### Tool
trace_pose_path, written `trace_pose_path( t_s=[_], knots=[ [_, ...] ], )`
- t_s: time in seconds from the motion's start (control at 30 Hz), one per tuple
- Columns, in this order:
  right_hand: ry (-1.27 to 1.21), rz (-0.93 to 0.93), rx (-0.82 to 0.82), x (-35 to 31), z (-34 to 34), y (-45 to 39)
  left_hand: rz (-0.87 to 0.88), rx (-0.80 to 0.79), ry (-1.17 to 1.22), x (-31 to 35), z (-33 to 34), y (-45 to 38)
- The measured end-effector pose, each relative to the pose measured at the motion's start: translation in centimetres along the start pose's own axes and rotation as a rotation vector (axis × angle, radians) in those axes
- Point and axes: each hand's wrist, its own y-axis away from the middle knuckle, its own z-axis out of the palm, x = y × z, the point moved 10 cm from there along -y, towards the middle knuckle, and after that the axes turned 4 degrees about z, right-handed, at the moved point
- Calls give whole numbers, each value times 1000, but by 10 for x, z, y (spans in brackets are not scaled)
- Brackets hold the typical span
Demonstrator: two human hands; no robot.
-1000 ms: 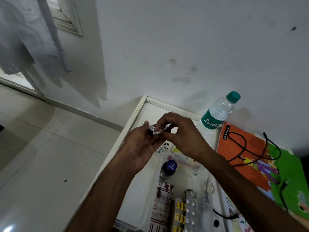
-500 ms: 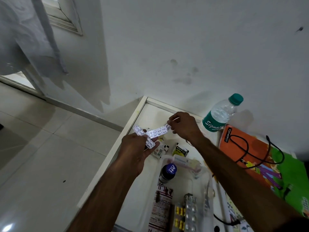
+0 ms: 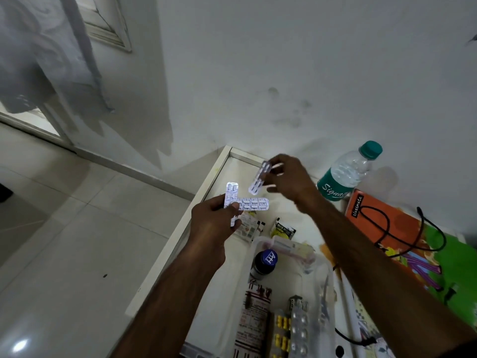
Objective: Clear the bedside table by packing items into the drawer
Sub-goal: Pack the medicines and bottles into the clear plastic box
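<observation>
The left hand (image 3: 214,223) is closed in a pinch on a fan of silver blister strips (image 3: 242,202) — one strip stands upright, another juts out sideways from under the thumb. The right hand (image 3: 289,179) pinches a single blister strip (image 3: 259,179) between thumb and fingertips, tilted, its lower end close to the left hand's strips but apart from them. Both hands hover above the open white drawer (image 3: 206,192), over its far end.

Inside the drawer, just below the left hand, lie a small printed carton (image 3: 249,227) and a yellow-and-black sachet (image 3: 282,228). Nearer the camera in the drawer sits a clear plastic container (image 3: 322,277). It holds a dark bottle with a blue cap (image 3: 264,262), a pale tube (image 3: 286,246) at its far end, a red-and-white printed box (image 3: 254,316), a strip of yellow pills (image 3: 280,332) and a strip of white pills (image 3: 299,329).

Beside the drawer, on the right hand's side, a water bottle with a green cap and green label (image 3: 348,171) stands upright against the wall. Next to the bottle lies an orange and green notebook (image 3: 413,244) with a black cable (image 3: 402,228) looped across its cover. Where the cable ends I cannot tell.
</observation>
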Motion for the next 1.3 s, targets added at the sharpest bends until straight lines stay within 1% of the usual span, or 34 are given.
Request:
trace_pose_path(
  t_s=[0.03,0.07,0.17,0.23,0.3,0.37,0.43,0.47,0.53,0.57,0.6,0.63,0.67,0.7,0.77,0.87,0.93,0.97,1.03,1.1,1.17,1.2,1.3],
  knots=[
    [-40,-52,-69,-18,-1,8,21,9,-20,2,-2,1],
    [-11,-113,-134,-37,-1,16,40,18,-40,4,-3,1],
    [311,-248,-314,-70,12,44,79,23,-81,7,-2,3],
    [510,-240,-434,-63,30,57,83,-15,-55,9,4,4],
    [603,-189,-475,-47,42,65,59,-44,-16,8,9,6],
    [636,-187,-412,-39,38,67,26,-54,45,6,11,6],
    [605,-165,-302,-36,22,65,-11,-64,135,2,12,4],
    [525,-138,-228,-36,10,64,-21,-71,166,1,13,4],
    [259,-76,-112,-38,-8,65,-13,-98,195,3,17,4],
    [122,-33,-107,-37,-9,67,8,-152,196,7,23,6],
    [15,8,-130,-36,-3,71,33,-245,208,12,34,10],
    [-43,36,-155,-35,5,74,45,-335,236,17,44,15],
    [-54,45,-163,-33,12,77,38,-385,278,20,49,20],
    [-30,42,-149,-31,16,79,5,-387,339,19,51,22],
    [71,9,-84,-28,18,80,-75,-341,435,13,47,20],
    [148,-27,25,-27,9,82,-109,-344,428,10,49,18],
    [137,-17,62,-23,9,86,-131,-331,402,6,51,20],
    [174,-29,69,-24,11,87,-132,-314,378,4,50,19],
    [304,-77,41,-26,16,84,-132,-253,329,0,44,16],
    [311,-113,37,-29,10,74,-147,-156,300,-3,35,11],
    [316,-141,95,-30,-6,55,-171,-43,294,-7,22,5],
    [353,-127,83,-24,-7,45,-184,0,300,-9,16,3],
    [620,-82,-130,8,25,25,-213,62,319,-11,6,2]
  ],
)
